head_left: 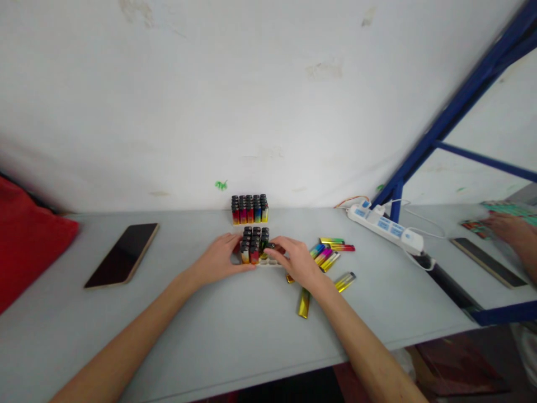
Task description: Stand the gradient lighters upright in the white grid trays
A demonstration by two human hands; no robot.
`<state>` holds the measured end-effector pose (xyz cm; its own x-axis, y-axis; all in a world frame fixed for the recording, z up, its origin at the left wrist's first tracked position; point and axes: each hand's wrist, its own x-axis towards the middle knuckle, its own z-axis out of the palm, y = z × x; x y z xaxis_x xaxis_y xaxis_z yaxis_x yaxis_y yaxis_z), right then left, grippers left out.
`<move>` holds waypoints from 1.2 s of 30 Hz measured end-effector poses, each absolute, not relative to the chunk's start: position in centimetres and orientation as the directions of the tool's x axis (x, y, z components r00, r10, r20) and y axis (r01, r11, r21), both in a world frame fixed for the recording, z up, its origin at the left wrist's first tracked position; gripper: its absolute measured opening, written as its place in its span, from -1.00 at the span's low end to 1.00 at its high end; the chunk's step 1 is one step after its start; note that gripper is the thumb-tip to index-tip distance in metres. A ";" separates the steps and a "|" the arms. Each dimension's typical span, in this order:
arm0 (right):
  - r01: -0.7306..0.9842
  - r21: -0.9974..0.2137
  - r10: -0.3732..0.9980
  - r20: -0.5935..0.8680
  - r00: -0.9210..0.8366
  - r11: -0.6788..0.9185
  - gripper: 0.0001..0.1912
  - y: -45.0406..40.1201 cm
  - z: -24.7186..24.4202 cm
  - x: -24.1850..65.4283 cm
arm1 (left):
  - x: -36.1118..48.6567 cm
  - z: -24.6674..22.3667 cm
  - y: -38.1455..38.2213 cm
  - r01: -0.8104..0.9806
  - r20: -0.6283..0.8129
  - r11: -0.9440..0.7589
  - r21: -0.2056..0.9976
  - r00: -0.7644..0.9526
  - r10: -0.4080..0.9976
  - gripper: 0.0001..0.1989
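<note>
A white tray on the table holds several upright lighters with black tops and shiny coloured bodies; empty slots show on its right side. My left hand grips the tray's left end, thumb at the front and fingers behind. Between the thumb and fingers of my right hand is a lighter, tilted over the slots, its body partly hidden. Behind stands a second group of upright lighters in its own tray. Loose lighters with gold, red, blue and purple bodies lie around my right hand and wrist.
A dark phone-like slab lies at left beside a red cloth or bag. At right are a white power strip with cables and a blue metal frame. Beyond it, another person's hand is near a dark flat object.
</note>
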<state>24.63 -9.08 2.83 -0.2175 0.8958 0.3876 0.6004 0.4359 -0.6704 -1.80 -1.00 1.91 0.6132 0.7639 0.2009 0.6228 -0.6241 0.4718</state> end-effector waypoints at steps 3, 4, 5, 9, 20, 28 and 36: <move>0.616 -0.611 0.865 0.410 -0.289 0.496 -0.58 -9.1 3.0 24.8 | -1.8 1.9 -0.9 0.625 0.200 -0.624 0.469 0.614 0.764 -0.37; 0.618 -0.590 0.852 0.412 -0.324 0.520 -0.60 -9.1 3.1 24.8 | -1.8 1.9 -0.8 0.624 0.199 -0.627 0.467 0.616 0.762 -0.37; 0.624 -0.568 0.842 0.406 -0.354 0.537 -0.62 -9.1 3.2 24.8 | -1.8 1.9 -0.8 0.623 0.202 -0.629 0.465 0.617 0.760 -0.37; 0.744 -0.463 0.871 0.343 -0.351 0.482 -0.63 -8.8 3.6 23.9 | -1.9 1.6 -0.6 0.614 0.213 -0.637 0.465 0.621 0.754 -0.37; 0.838 -0.425 0.918 0.342 -0.202 0.343 -0.32 -8.4 4.4 26.4 | -2.2 1.3 -0.1 0.624 0.235 -0.643 0.444 0.612 0.755 -0.28; 0.850 -0.486 0.745 0.486 0.457 -0.204 -0.31 -19.5 2.5 34.6 | -2.2 0.8 0.2 0.603 0.257 -0.641 0.474 0.602 0.756 -0.32; 0.841 -0.463 0.816 0.347 0.462 -0.279 -0.59 -21.4 -2.4 34.0 | -1.7 1.8 -0.4 0.622 0.217 -0.619 0.479 0.600 0.770 -0.31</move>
